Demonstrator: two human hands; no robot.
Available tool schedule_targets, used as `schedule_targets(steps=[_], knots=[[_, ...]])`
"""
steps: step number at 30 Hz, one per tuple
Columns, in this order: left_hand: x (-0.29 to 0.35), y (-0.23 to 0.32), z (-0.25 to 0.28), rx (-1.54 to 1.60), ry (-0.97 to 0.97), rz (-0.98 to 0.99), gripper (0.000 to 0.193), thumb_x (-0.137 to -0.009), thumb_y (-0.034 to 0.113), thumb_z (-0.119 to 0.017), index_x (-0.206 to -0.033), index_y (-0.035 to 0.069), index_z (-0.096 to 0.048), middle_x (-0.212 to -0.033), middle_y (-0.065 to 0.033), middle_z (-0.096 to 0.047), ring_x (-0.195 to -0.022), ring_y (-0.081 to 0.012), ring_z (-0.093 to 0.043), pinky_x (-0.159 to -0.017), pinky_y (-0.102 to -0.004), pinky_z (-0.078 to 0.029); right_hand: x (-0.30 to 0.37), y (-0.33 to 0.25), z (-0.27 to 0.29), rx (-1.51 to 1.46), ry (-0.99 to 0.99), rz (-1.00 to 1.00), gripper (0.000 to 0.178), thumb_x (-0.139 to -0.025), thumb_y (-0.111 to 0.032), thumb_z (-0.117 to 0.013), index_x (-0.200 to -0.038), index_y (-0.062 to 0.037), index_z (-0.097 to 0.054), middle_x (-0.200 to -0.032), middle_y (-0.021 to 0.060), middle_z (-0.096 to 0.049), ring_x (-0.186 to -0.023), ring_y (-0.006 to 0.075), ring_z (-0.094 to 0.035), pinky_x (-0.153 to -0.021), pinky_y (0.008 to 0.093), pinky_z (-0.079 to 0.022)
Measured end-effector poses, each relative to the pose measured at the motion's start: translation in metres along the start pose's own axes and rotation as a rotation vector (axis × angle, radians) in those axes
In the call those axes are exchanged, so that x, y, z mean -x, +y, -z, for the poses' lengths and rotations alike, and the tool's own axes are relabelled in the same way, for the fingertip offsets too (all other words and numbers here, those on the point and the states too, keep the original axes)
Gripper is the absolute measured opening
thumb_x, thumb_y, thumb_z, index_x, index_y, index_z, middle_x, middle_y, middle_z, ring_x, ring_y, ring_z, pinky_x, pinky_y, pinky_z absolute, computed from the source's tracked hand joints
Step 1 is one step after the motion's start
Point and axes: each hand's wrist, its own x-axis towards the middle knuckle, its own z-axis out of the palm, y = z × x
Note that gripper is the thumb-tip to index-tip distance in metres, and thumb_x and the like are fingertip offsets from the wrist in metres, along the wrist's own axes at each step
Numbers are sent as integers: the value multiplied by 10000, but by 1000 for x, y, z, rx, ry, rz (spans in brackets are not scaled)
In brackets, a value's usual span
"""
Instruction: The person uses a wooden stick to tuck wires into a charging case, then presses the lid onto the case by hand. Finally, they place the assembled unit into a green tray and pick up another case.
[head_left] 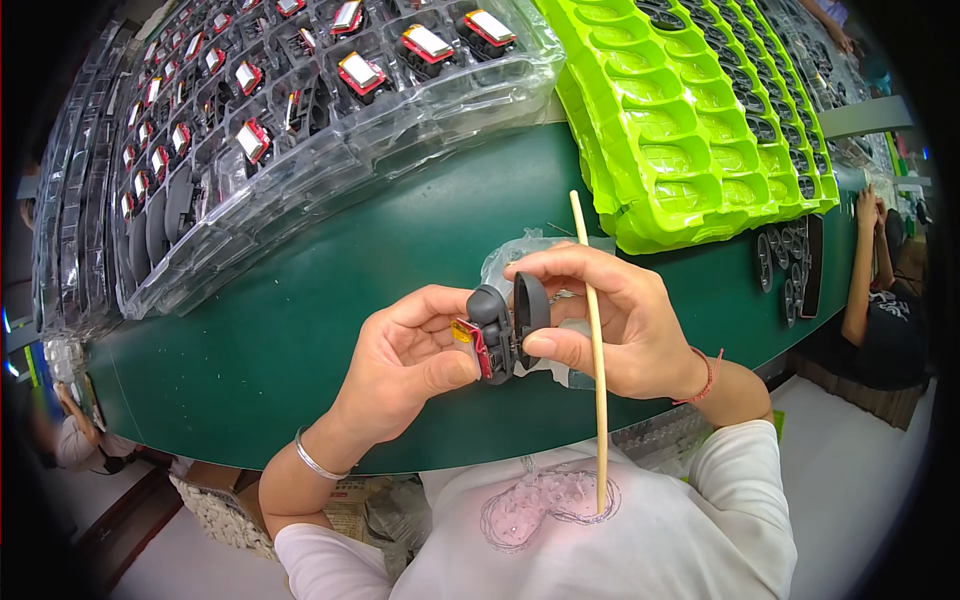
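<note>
Between thumb and fingers, my left hand [395,365] grips a small black plastic module [488,308] with a red circuit board [473,338] and a yellow patch on its side. My right hand [645,315] pinches a black oval cover [531,306] by its edges and brings it against the module's right side. Whether the two parts are locked together cannot be made out. A thin wooden stick [600,410] also rests in my right hand, running upright past the fingers. Behind both hands lies a crumpled clear plastic bag [505,255] on the green table [400,225].
Clear plastic trays [400,120] of similar modules with red boards stand stacked at the far left. A bright green moulded tray [640,215], partly filled with black oval parts, sits at the far right. Loose black rings [785,265] lie beside it. Other people sit farther along, left and right.
</note>
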Motion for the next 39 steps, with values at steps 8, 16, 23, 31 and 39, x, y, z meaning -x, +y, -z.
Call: schedule_targets(steps=[8,16,23,31,39], knots=[[0,-1,1,-14,-16,-32,552,-792,178,-817,-1227,-26,-545,-1167,-111,-624,-1039,-158,-622,-928,-323,-514,2,-2,-4,40,8,50,446,-812,-81,-769,-1205,19,-584,-1119,133,-621,-933,185,-653,-826,312,-573],[-1,-8,4,-28,-3,-34,497,-733,151,-859,-1114,7,-574,-1106,-74,-624,-1013,-150,-622,-911,-307,-513,4,-5,-4,61,0,137,424,-815,-59,-753,-1195,23,-583,-1046,133,-618,-922,195,-644,-812,304,-558],[-2,-9,-7,-87,47,-133,401,-709,47,-851,-1027,9,-609,-1029,-84,-602,-955,-160,-619,-865,-306,-523,3,-4,-4,43,-5,131,416,-805,-32,-746,-1192,5,-598,-1021,116,-621,-866,190,-632,-761,298,-532],[2,-5,-5,-123,77,-178,312,-657,-148,-796,-872,-8,-618,-1003,-103,-600,-853,-178,-662,-764,-297,-593,4,-7,0,50,-84,93,459,-825,-79,-750,-1242,37,-598,-1082,140,-596,-989,199,-616,-826,301,-559],[5,2,-15,-247,93,-161,302,-623,-195,-783,-798,-18,-612,-985,-128,-615,-848,-188,-673,-778,-317,-604,5,-7,0,-6,-94,92,474,-800,-62,-766,-1242,23,-617,-1023,109,-592,-919,163,-578,-783,288,-482]])
